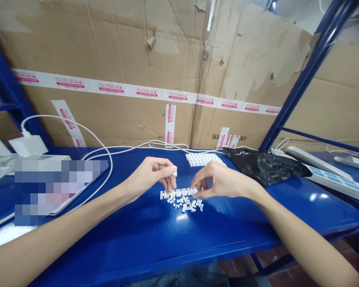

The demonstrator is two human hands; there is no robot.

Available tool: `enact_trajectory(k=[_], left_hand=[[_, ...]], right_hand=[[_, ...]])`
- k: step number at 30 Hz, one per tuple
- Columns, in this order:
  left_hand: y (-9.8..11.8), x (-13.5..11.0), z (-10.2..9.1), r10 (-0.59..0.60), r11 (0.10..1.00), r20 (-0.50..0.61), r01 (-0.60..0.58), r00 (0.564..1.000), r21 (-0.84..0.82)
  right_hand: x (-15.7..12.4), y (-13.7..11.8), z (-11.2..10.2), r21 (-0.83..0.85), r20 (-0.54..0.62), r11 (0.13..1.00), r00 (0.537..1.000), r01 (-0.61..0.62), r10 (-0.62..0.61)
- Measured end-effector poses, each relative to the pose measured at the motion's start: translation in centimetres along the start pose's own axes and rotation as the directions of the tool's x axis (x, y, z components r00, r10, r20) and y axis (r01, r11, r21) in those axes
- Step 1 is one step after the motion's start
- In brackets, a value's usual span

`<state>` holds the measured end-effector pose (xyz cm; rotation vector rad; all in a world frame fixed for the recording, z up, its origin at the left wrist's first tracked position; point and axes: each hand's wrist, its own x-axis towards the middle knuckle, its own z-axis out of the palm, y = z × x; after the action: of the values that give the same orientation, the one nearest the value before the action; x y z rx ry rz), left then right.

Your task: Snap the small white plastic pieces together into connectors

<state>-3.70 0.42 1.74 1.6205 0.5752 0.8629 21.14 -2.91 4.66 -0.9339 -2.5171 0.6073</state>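
My left hand hovers over the blue shelf with its fingers pinched on a small white plastic piece. My right hand is curled beside it, fingertips pressed down at the right end of a short row of joined white pieces. Just below that row lies a loose heap of small white pieces. A longer white block of joined pieces rests further back on the shelf.
A crumpled black plastic bag lies right of the hands. White power strips sit at the far right. White cables loop across the left, by a white adapter and a blurred flat item. Taped cardboard walls the back.
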Motion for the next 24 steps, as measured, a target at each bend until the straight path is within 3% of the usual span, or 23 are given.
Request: enact_trajectory(k=[2,4,9,13,18,21,24], left_hand=[[-0.2,0.0,0.1,-0.035,0.997,0.0,0.035,0.999,0.061],[-0.3,0.0,0.5,-0.077,0.993,0.004,0.076,0.997,0.092],[-0.5,-0.3,1.2,-0.117,0.989,0.049,0.112,0.992,0.094],[-0.3,-0.4,1.2,-0.115,0.988,0.019,0.112,0.993,0.106],[-0.3,-0.4,1.4,-0.128,0.984,0.034,0.123,0.991,0.132],[-0.3,-0.3,1.3,-0.15,0.961,0.019,0.141,0.989,0.238],[0.0,-0.1,0.4,-0.085,0.866,-0.08,0.114,0.993,0.486]], right_hand=[[0.3,0.4,0.4,-0.023,0.107,1.0,0.994,-0.002,0.004],[0.5,0.4,0.9,-0.007,0.1,1.0,0.995,-0.001,0.002],[1.0,0.1,1.7,0.013,-0.192,1.0,0.981,0.02,-0.017],[1.2,-0.2,2.5,0.028,-0.304,0.995,0.949,0.098,-0.085],[1.3,-0.6,3.2,-0.057,-0.431,0.973,0.873,0.224,-0.226],[0.9,-0.1,1.6,-0.122,-0.37,0.97,0.897,0.211,-0.242],[-0.2,1.5,-1.4,-0.143,-0.163,0.99,0.986,0.006,-0.029]])
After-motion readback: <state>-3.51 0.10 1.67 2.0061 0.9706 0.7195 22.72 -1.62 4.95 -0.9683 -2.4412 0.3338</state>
